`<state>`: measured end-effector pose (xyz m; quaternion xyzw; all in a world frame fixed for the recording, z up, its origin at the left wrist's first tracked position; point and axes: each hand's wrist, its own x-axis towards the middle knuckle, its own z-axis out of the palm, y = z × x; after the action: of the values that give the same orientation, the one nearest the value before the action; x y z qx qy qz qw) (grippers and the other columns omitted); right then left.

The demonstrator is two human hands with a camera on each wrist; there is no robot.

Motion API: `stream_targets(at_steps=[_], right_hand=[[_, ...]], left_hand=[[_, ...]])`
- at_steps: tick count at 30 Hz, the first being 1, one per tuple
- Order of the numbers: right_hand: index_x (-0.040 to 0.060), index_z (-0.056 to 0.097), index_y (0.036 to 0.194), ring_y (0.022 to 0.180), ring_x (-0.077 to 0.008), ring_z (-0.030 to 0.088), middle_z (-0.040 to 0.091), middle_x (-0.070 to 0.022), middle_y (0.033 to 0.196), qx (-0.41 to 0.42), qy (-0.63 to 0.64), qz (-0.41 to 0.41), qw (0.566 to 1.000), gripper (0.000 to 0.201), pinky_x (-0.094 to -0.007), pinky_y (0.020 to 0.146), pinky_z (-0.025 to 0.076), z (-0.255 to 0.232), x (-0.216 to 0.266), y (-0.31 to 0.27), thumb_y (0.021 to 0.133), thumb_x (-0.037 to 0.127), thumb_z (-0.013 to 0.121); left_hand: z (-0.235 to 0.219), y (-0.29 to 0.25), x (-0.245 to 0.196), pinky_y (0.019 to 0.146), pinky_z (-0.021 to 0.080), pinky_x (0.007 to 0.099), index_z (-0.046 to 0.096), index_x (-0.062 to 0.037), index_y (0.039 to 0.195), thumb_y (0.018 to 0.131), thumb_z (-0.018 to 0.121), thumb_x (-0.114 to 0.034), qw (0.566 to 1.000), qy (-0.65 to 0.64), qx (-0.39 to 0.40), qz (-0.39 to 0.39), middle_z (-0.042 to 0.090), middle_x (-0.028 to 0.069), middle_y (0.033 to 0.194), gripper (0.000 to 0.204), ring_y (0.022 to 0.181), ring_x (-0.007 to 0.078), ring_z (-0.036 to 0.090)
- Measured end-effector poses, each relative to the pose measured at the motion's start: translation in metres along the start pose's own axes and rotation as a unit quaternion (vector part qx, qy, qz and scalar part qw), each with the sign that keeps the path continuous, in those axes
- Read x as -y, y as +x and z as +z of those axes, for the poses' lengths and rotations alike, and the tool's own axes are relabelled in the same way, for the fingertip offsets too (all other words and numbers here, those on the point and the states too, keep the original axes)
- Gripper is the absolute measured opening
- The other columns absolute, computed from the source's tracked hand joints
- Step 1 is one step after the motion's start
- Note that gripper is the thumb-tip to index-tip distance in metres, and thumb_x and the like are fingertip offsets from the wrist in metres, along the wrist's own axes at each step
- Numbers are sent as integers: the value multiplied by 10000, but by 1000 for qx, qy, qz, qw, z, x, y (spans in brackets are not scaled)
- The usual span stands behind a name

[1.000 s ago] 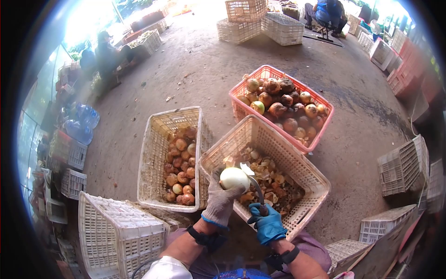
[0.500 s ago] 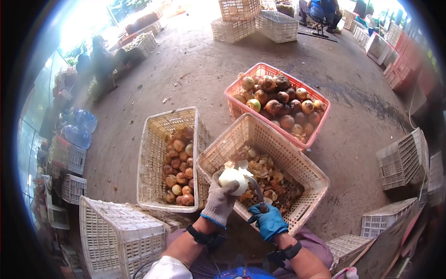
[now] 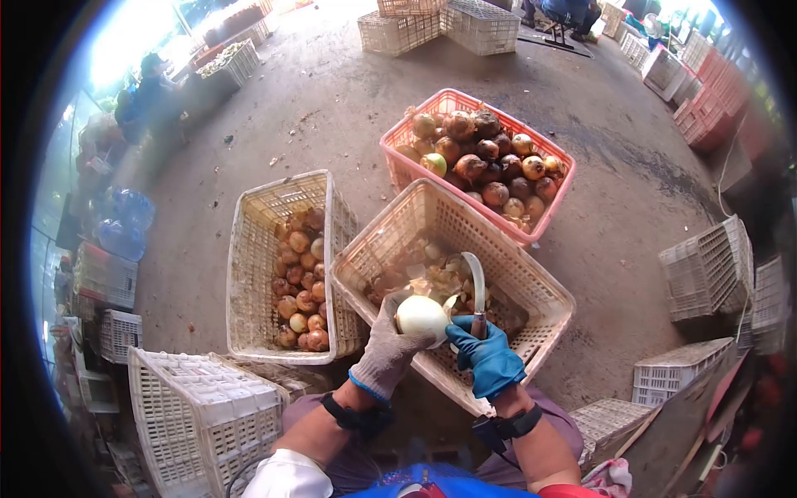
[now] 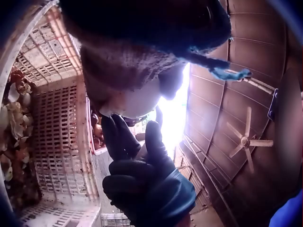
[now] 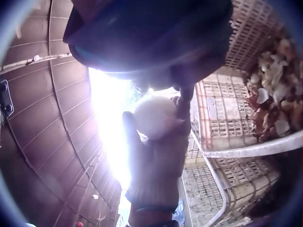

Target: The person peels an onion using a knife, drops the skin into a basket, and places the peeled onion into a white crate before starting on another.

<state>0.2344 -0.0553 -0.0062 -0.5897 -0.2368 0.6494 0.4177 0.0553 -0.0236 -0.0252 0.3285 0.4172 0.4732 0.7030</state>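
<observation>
My left hand (image 3: 386,353) grips the white onion (image 3: 420,319) above the near crate (image 3: 508,251). My right hand (image 3: 488,358) is clamped on the knife (image 3: 479,290), right of the onion, curved blade pointing far. Onions (image 3: 297,278) fill part of the left crate (image 3: 247,278).

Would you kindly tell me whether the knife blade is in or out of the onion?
Out: in the head view, the curved knife blade stands apart from the onion.
</observation>
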Motion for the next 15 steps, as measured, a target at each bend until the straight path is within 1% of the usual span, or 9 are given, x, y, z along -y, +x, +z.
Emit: stream_targets(at_steps=[1,4,7,10,13,14,15], right_hand=[[51,723,1103,599,-76,552,687,-3,826,4,2,-9,1000,219,-252,535,456,-1,3,-1,963,214,765],[53,702,1087,583,-92,566,679,-22,783,12,8,-33,999,176,-246,518,460,-3,9,-6,986,194,728],[62,687,1051,586,-95,580,677,-36,768,0,18,-50,999,118,-232,512,460,-2,12,-9,987,158,713],[68,673,1024,585,-92,582,675,-41,764,-27,6,-59,998,80,-224,508,456,5,15,-15,982,129,705],[70,663,1018,583,-89,582,670,-37,759,-36,-9,-75,996,73,-225,507,456,10,16,-16,976,117,701],[70,662,1019,581,-89,581,667,-35,755,-34,-20,-74,996,73,-224,508,456,10,13,-15,975,115,699],[70,660,1021,579,-88,580,664,-34,752,-30,-32,-73,996,73,-223,508,455,10,11,-14,974,113,697]], left_hand=[[1,0,-1,956,579,394,447,-78,1412,718,853,-32,999,42,4,4,615,102,1231,805,1113,247,649],[10,-4,-16,967,569,373,439,-64,1427,724,862,-66,994,111,19,9,623,100,1218,821,1104,230,651],[16,-5,-25,978,564,367,419,-55,1462,744,863,-113,995,98,20,-16,624,104,1215,846,1128,234,647],[11,-1,-26,995,561,380,373,-56,1505,788,874,-200,992,-84,83,-49,598,107,1273,886,1165,253,637],[9,0,-26,1001,564,394,335,-69,1530,814,879,-272,983,-141,95,-66,563,108,1338,922,1194,264,626],[2,-1,-17,1006,569,413,327,-88,1531,825,876,-339,980,-145,99,-94,542,112,1371,929,1209,267,621],[2,-2,-15,1004,572,417,337,-93,1523,823,877,-334,981,-142,95,-93,544,114,1367,917,1213,267,619]])
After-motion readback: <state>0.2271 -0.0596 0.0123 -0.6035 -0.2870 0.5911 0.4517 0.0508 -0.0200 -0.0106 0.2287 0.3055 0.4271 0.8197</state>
